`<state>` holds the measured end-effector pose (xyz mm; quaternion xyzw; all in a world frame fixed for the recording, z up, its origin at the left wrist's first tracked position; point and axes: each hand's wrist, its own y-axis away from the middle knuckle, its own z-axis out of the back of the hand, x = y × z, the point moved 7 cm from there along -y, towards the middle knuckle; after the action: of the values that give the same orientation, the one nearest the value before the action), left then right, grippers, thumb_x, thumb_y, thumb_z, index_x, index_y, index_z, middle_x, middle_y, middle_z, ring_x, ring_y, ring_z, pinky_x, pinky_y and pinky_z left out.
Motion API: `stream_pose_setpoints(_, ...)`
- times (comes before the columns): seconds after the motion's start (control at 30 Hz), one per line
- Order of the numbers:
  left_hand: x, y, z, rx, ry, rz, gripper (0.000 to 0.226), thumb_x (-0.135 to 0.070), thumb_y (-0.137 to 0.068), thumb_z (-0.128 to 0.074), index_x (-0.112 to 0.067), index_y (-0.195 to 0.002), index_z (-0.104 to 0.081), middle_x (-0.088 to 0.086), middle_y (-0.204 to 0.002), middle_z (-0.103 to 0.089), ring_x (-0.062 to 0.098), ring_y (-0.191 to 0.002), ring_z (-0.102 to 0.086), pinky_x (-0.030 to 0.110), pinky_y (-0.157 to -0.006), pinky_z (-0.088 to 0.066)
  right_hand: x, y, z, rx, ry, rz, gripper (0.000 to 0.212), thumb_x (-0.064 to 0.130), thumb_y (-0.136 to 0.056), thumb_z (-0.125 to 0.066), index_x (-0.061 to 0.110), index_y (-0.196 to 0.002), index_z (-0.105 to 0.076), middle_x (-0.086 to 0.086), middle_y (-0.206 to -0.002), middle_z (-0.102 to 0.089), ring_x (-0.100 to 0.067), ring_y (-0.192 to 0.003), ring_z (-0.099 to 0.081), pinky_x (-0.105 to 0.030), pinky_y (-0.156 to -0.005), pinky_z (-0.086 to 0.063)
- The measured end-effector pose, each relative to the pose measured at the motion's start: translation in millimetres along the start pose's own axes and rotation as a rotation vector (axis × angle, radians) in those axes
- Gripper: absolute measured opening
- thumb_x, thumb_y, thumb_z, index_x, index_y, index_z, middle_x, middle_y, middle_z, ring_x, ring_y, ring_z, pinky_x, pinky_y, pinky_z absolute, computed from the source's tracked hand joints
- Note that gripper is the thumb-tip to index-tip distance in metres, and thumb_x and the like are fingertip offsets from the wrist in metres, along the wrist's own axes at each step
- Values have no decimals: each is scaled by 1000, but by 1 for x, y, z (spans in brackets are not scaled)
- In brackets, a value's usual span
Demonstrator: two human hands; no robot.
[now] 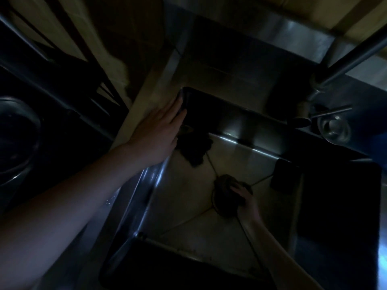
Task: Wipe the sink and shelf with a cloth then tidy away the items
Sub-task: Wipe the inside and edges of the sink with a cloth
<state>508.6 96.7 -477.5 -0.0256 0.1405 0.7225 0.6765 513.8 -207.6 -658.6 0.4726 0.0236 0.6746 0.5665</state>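
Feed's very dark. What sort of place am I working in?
Likely a kitchen wash area: a deep stainless steel sink, a metal tap at its far right corner, and what looks like a round pot at left.

Dim square steel sink (pixel 184 208): left hand (pixel 156 135) flat on left rim, fingers straight. Right hand (pixel 246 200) holds dark bunched cloth (pixel 224 195) at basin floor centre. Steel tap (pixel 343 60) by far right corner.
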Motion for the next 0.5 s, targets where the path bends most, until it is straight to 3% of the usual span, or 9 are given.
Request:
stream_pose_setpoints(0.17, 3, 25, -8, 17, -51, 38, 72, -26, -91, -50, -9, -148, -9, 13, -157, 7, 26, -145, 1, 35, -115, -3, 70, -20, -49, 72, 118, 168, 55, -14, -88, -39, 9, -137, -48, -10, -153, -31, -27, -145, -21, -16, -112, -14)
stream_pose_setpoints(0.3, 2, 34, -9, -5, -120, 42, 71, -27, -90, -50, -9, -148, -13, 16, -157, 0, 28, -145, -4, 37, -114, -3, 93, -17, -76, 147, 310, 292, 65, -13, -83, -40, 15, -141, -43, -3, -157, -23, -25, -148, -6, -31, -120, -5)
stream_pose_setpoints(0.5, 1, 48, -3, -4, -136, 38, 68, -26, -85, -51, -7, -145, -24, 17, -156, -10, 29, -144, -14, 39, -115, -5, 76, 37, -129, 425, 445, 395, 55, -4, -89, -40, 12, -142, -39, -8, -158, -17, -26, -149, 1, -24, -118, 0)
